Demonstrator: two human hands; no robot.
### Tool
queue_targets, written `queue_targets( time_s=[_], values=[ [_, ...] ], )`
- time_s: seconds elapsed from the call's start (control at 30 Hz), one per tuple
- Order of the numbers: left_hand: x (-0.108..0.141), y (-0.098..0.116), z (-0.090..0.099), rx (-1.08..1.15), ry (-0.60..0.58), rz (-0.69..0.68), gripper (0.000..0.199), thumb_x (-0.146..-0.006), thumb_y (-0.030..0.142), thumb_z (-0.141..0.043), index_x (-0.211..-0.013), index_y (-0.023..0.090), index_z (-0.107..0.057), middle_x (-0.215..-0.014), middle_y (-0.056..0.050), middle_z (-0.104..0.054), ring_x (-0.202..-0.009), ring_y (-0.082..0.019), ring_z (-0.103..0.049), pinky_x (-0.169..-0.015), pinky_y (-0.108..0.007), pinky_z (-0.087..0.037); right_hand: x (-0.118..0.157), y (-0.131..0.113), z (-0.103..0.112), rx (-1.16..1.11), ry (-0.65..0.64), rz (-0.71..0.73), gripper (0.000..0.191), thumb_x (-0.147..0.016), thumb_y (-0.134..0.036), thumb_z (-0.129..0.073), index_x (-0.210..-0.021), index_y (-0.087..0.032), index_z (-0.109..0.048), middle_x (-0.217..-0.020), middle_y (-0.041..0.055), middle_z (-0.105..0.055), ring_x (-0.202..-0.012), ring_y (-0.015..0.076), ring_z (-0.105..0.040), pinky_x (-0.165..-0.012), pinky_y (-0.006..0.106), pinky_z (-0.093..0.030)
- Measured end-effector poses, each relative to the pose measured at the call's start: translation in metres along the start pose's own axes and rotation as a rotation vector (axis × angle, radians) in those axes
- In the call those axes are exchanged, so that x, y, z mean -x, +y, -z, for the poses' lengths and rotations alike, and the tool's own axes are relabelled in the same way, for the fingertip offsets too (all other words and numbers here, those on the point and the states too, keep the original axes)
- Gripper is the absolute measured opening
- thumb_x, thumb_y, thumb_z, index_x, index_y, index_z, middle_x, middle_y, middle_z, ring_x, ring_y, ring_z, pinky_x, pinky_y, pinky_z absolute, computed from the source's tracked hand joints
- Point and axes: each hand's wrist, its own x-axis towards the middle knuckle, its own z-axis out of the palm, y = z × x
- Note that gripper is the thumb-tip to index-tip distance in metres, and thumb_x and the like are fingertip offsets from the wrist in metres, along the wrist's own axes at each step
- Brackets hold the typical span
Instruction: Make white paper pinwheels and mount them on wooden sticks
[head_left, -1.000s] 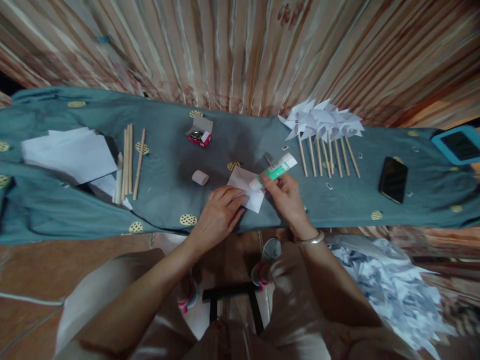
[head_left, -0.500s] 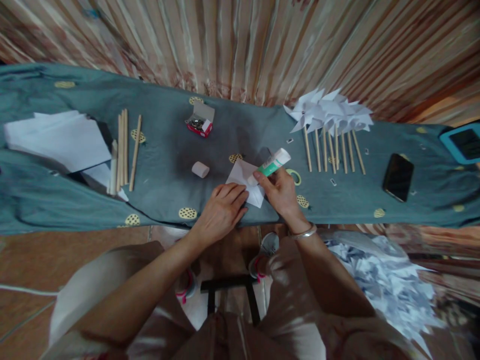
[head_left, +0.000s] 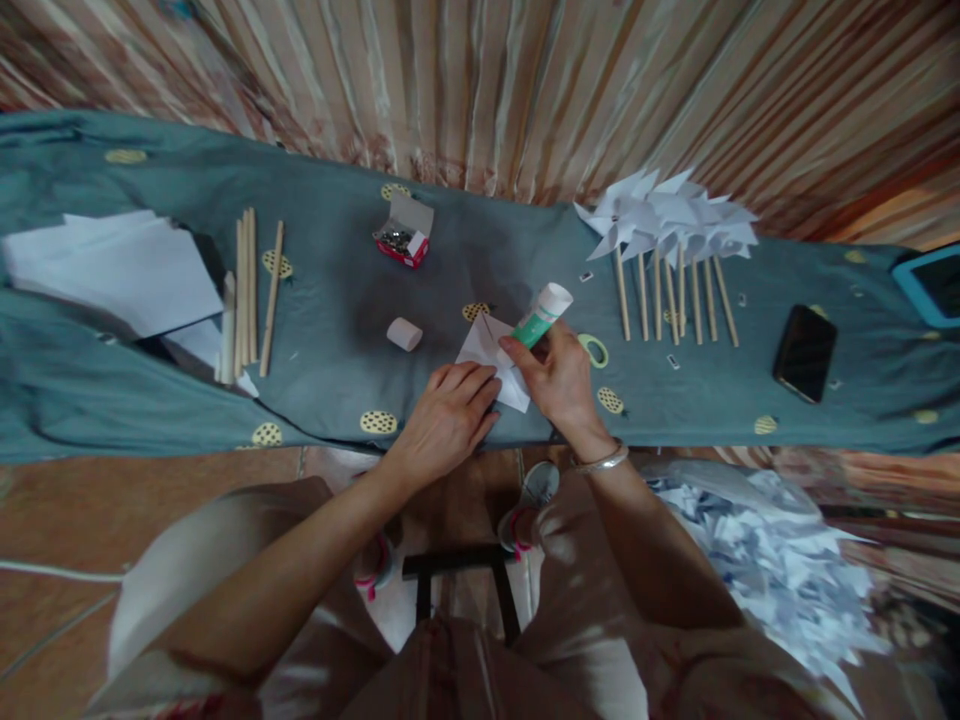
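My right hand grips a green and white glue stick, tilted, its lower end over a small folded piece of white paper. Whether the glue tip touches the paper is hidden by my fingers. Laid flat on the paper's left edge, my left hand has its fingers stretched out and holds the sheet against the cloth. The white glue cap lies on its side to the left of the paper. A pale green ring-like handle shows just right of my right hand.
An open red box of small metal pieces stands behind the cap. Wooden sticks and white sheets lie left. Paper pinwheels on sticks and a black phone lie right. A bag of folded paper sits below the table.
The glue stick has tipped more upright and shifted slightly left over the paper. My left hand stays on the paper. The whole view has moved a little.
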Motion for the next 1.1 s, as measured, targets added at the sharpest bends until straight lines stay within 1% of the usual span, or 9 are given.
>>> queue_targets(
  time_s=[0.2,0.37,0.53,0.63,0.77,0.97,1.03,1.1],
  values=[
    [0.0003,-0.0002,0.0001,0.005,0.005,-0.006,0.035,-0.098,0.028,-0.049,-0.125,0.009,-0.06,-0.133,-0.019,-0.062,-0.123,-0.033,-0.051,-0.102,-0.05,-0.041,0.0004,-0.0013,0.0003,0.032,-0.025,-0.001,0.033,-0.082,-0.054,-0.067,-0.08,-0.023,-0.055,-0.065,0.0003,-0.058,-0.062,0.0196,-0.055,-0.062,0.033,-0.039],
    [-0.0005,0.0006,0.0006,0.025,0.001,0.007,0.034,-0.097,0.028,-0.049,-0.126,0.013,-0.061,-0.133,-0.017,-0.061,-0.124,-0.032,-0.051,-0.103,-0.051,-0.041,0.001,-0.0008,-0.0015,0.046,-0.029,0.002,0.035,-0.082,-0.058,-0.065,-0.082,-0.023,-0.056,-0.064,0.0,-0.059,-0.063,0.0195,-0.056,-0.062,0.032,-0.04],
    [0.0001,0.0001,-0.0011,0.026,0.035,0.024,0.034,-0.096,0.03,-0.05,-0.123,0.013,-0.064,-0.133,-0.02,-0.058,-0.126,-0.035,-0.048,-0.102,-0.055,-0.041,0.0013,-0.0029,-0.0027,0.086,-0.056,0.048,0.034,-0.084,-0.056,-0.064,-0.085,-0.023,-0.057,-0.066,0.0003,-0.06,-0.064,0.0196,-0.058,-0.063,0.032,-0.041],
    [0.0008,-0.0011,-0.0023,0.018,0.046,0.03,0.035,-0.096,0.031,-0.051,-0.122,0.011,-0.064,-0.133,-0.021,-0.057,-0.125,-0.037,-0.047,-0.101,-0.056,-0.042,0.0014,-0.0048,-0.0027,0.101,-0.073,0.065,0.032,-0.085,-0.055,-0.065,-0.086,-0.023,-0.057,-0.067,0.0013,-0.062,-0.066,0.0204,-0.059,-0.064,0.032,-0.041],
    [0.0011,-0.0019,-0.0029,0.011,0.045,0.03,0.035,-0.095,0.032,-0.052,-0.122,0.013,-0.065,-0.131,-0.019,-0.057,-0.124,-0.036,-0.048,-0.101,-0.054,-0.042,0.002,-0.0053,-0.0027,0.091,-0.093,0.074,0.031,-0.085,-0.053,-0.066,-0.089,-0.023,-0.058,-0.07,0.003,-0.064,-0.069,0.0218,-0.062,-0.066,0.033,-0.042],
    [0.0003,-0.0013,-0.0032,-0.002,0.047,0.029,0.035,-0.095,0.032,-0.053,-0.122,0.013,-0.064,-0.132,-0.019,-0.057,-0.123,-0.037,-0.048,-0.1,-0.055,-0.042,0.0024,-0.0067,-0.001,0.084,-0.167,0.105,0.029,-0.088,-0.051,-0.062,-0.096,-0.023,-0.058,-0.078,0.0057,-0.067,-0.076,0.0245,-0.064,-0.072,0.035,-0.045],
    [0.0001,-0.0013,-0.003,-0.006,0.048,0.027,0.035,-0.095,0.033,-0.052,-0.122,0.013,-0.065,-0.13,-0.019,-0.057,-0.122,-0.036,-0.048,-0.1,-0.054,-0.042,0.0023,-0.0076,-0.0006,0.102,-0.175,0.122,0.03,-0.089,-0.051,-0.061,-0.097,-0.022,-0.058,-0.08,0.0068,-0.067,-0.077,0.0252,-0.065,-0.073,0.036,-0.046],
    [0.0002,-0.0015,-0.0029,-0.007,0.055,0.024,0.035,-0.095,0.033,-0.052,-0.121,0.013,-0.065,-0.129,-0.019,-0.058,-0.122,-0.036,-0.049,-0.1,-0.054,-0.042,0.0025,-0.0078,-0.0008,0.124,-0.177,0.152,0.034,-0.09,-0.054,-0.058,-0.098,-0.021,-0.058,-0.081,0.0078,-0.067,-0.077,0.0253,-0.064,-0.073,0.036,-0.046]
  ],
)
